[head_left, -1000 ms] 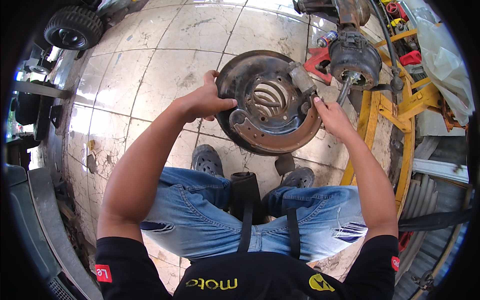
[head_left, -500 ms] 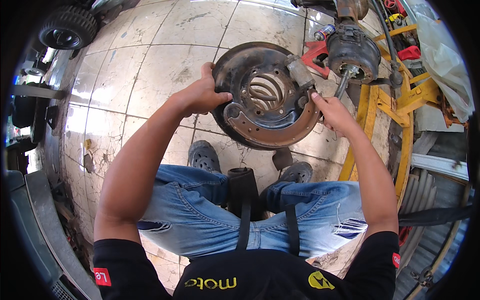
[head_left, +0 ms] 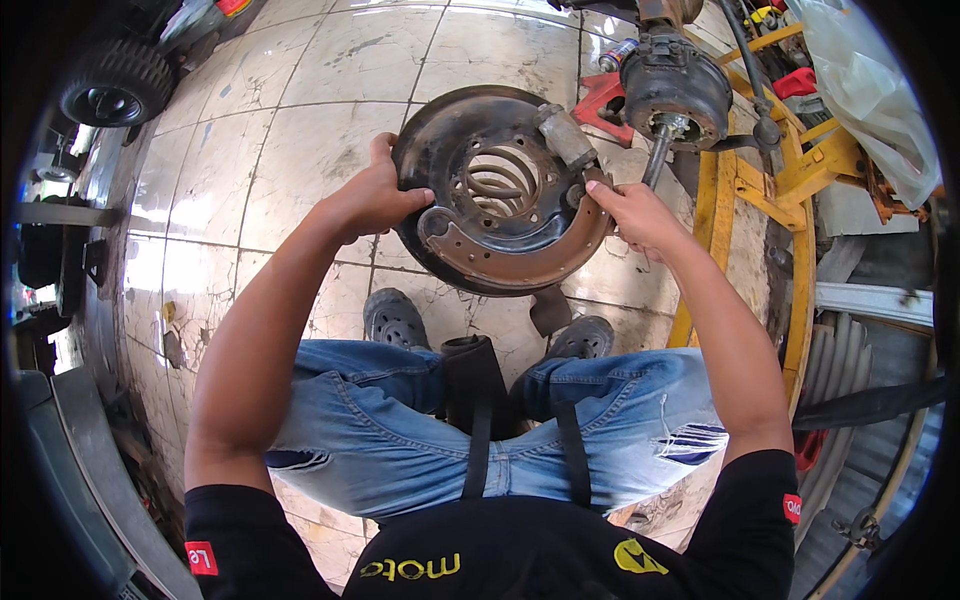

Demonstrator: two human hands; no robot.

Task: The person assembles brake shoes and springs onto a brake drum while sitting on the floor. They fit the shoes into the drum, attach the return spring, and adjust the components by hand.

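In front of me, above the tiled floor, I hold a round black brake backing plate (head_left: 428,140) with a large hole at its centre. My left hand (head_left: 378,198) wraps its left edge, thumb on the face and fingers behind. My right hand (head_left: 640,218) pinches the right side, thumb on the end of a rusty brown curved brake shoe (head_left: 512,266) that spans the plate's lower part. A grey wheel cylinder (head_left: 566,137) sits at the upper right of the plate. Coils of a spring (head_left: 493,188) show through the central hole.
An axle end with a dark hub (head_left: 672,92) and protruding shaft stands at the upper right, beside a red stand (head_left: 604,106) and a spray can (head_left: 617,55). Further right is a yellow metal frame (head_left: 713,225). A knobbly tyre (head_left: 118,84) lies at the far left.
The plate and both hands appear shifted slightly left in view, along with the surroundings. Both hands keep their hold; the plate's tilt looks nearly the same.
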